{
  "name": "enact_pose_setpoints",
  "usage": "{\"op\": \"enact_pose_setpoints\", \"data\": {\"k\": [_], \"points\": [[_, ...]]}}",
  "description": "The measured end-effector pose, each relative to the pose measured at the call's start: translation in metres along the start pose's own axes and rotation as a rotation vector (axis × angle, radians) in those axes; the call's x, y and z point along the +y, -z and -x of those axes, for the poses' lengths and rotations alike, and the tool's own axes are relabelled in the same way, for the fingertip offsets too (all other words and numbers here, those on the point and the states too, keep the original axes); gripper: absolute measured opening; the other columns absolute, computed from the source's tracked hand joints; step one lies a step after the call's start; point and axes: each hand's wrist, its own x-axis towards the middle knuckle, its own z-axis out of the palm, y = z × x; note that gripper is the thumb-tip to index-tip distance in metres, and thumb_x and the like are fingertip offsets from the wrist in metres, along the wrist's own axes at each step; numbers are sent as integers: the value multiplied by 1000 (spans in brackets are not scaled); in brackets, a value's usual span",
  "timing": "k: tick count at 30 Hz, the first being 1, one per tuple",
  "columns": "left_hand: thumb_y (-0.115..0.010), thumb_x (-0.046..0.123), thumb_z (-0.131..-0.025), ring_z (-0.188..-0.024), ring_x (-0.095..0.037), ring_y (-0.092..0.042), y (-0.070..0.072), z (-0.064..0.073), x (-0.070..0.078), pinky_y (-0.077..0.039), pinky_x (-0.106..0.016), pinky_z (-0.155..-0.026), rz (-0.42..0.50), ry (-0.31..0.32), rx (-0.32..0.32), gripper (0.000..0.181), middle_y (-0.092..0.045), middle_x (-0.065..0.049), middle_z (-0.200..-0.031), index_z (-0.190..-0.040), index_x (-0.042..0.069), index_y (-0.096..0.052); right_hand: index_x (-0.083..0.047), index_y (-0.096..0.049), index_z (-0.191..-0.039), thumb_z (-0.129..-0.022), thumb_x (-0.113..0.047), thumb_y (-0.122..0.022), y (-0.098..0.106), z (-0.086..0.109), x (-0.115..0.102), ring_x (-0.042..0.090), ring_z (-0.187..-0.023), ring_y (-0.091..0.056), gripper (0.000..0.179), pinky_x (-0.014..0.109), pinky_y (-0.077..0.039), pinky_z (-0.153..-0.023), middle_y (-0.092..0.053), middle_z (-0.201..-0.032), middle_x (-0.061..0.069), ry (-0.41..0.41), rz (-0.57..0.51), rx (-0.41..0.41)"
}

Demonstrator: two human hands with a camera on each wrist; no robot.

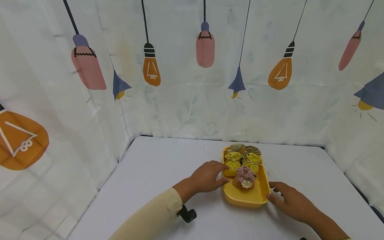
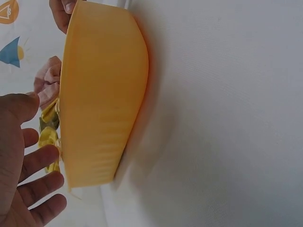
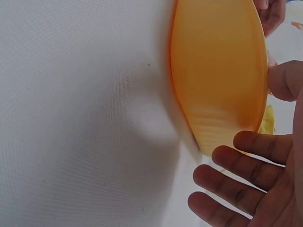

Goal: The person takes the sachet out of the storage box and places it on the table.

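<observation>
A yellow plastic tray [image 1: 240, 198] stands on the white table, holding several small drawstring pouches. A pink pouch [image 1: 245, 172] with a white flower is nearest. Behind it sit two yellow pouches [image 1: 231, 168], and olive-coloured pouches [image 1: 237, 147] are at the far end. My left hand [image 1: 210, 176] is at the tray's left rim, fingers spread and relaxed. On the other side, my right hand [image 1: 292, 201] has its thumb at the right rim. In the right wrist view its straight fingers [image 3: 253, 165] lie spread alongside the ribbed tray wall [image 3: 218, 61].
The white table [image 1: 168, 153] extends around the tray. A curtain [image 1: 180, 106] printed with lamps and bulbs hangs behind the table and along both sides. A black wrist device [image 1: 188, 214] sticks out from the left sleeve [image 1: 153, 216].
</observation>
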Motion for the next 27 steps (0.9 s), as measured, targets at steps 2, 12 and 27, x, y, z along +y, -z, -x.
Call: {"op": "enact_pose_setpoints", "data": {"k": [2,12,27], "points": [[-63,49,-100,-130,-15,-54,1,-1,1,-43,-39,-109,-1,-3,8,49,-62,7,-136,-141,23,-61,-2,-58,-140,-96,-59,-63,0,0,0,33,-107,-65,72,53,-56,-81,-63,-131,15,2,0,2],[-62,49,-101,-130,-14,-54,0,-8,7,-45,-37,-107,20,18,-6,48,-62,9,-136,-141,23,-61,-2,-57,-140,-96,-57,-64,0,0,-1,33,-105,-65,71,53,-56,-80,-63,-131,15,-6,0,-1],[-63,48,-101,-126,-12,-56,-1,-17,17,-45,-34,-105,38,-11,-5,46,-63,12,-133,-140,24,-62,-1,-57,-140,-97,-54,-65,1,1,-5,33,-106,-65,69,54,-56,-82,-64,-128,14,-18,-29,-16]]}}
